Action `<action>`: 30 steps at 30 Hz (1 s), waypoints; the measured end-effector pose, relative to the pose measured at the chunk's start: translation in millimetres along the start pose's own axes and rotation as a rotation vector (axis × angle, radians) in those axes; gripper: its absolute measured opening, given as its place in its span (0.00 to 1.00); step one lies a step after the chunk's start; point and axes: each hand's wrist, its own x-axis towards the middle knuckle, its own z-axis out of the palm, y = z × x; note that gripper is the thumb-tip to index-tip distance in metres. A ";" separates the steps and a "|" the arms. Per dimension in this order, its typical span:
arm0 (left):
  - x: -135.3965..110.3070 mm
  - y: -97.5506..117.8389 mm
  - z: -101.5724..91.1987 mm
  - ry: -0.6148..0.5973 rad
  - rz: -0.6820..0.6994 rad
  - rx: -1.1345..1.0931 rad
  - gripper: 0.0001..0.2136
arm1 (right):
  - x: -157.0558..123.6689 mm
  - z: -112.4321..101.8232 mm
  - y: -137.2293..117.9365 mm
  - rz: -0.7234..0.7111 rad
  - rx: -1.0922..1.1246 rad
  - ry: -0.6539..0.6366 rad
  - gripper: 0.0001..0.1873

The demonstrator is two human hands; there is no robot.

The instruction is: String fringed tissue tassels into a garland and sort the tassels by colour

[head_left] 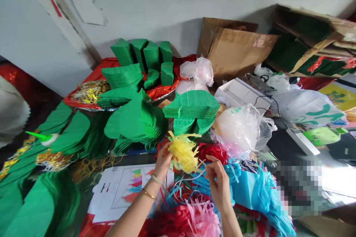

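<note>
My left hand (162, 159) is closed around a bunch of yellow shredded tissue paper (182, 153), holding it up over the table. Just to the right of that bunch, my right hand (218, 181) has its fingers pinched on a thin white strip (191, 177) that trails from the yellow bunch. Below both hands lies a heap of red, pink and blue fringed paper (194, 214). Two bracelets show on my left wrist.
Stacks of green cut paper (191, 105) and green folded blocks (144, 57) fill the back and left. Plastic bags (244, 126), a cardboard box (236, 50), a white box (241, 94), a printed sheet (119, 189) and rubber bands (89, 164) lie around.
</note>
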 end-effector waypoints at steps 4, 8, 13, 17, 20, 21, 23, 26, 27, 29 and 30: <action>-24.6 14.3 4.3 -0.059 -0.079 -0.333 0.24 | 8.4 14.7 -26.0 -0.022 0.193 -0.078 0.11; -29.5 28.5 2.3 -0.257 -0.262 -0.713 0.27 | 18.0 31.7 -28.5 -0.071 0.086 -0.157 0.13; -24.5 30.3 -10.6 -0.105 -0.136 -0.361 0.23 | 19.3 36.0 -22.3 -0.153 -0.187 -0.011 0.12; -36.0 49.9 -18.9 0.222 0.261 0.010 0.13 | 16.7 32.5 -21.5 -0.293 -0.343 0.072 0.14; -41.5 74.8 -15.8 0.115 0.569 0.278 0.06 | 15.5 31.3 -22.6 -0.377 -0.403 0.029 0.15; -40.3 81.1 -13.2 0.016 0.598 0.333 0.07 | 14.9 31.1 -22.7 -0.404 -0.409 0.011 0.16; -33.9 86.9 -7.1 -0.132 0.577 0.407 0.10 | 13.2 30.7 -22.1 -0.453 -0.411 0.000 0.16; -20.7 77.3 0.5 -0.291 0.427 0.378 0.16 | 10.1 30.2 -20.4 -0.506 -0.416 -0.010 0.14; -16.9 70.9 2.0 -0.337 0.360 0.335 0.16 | 9.5 30.1 -19.6 -0.504 -0.421 -0.014 0.13; -11.1 57.6 3.0 -0.352 0.228 0.238 0.13 | 10.1 28.9 -17.0 -0.445 -0.432 -0.010 0.13; -9.0 51.9 2.6 -0.318 0.176 0.190 0.12 | 11.4 27.4 -15.0 -0.383 -0.446 0.010 0.14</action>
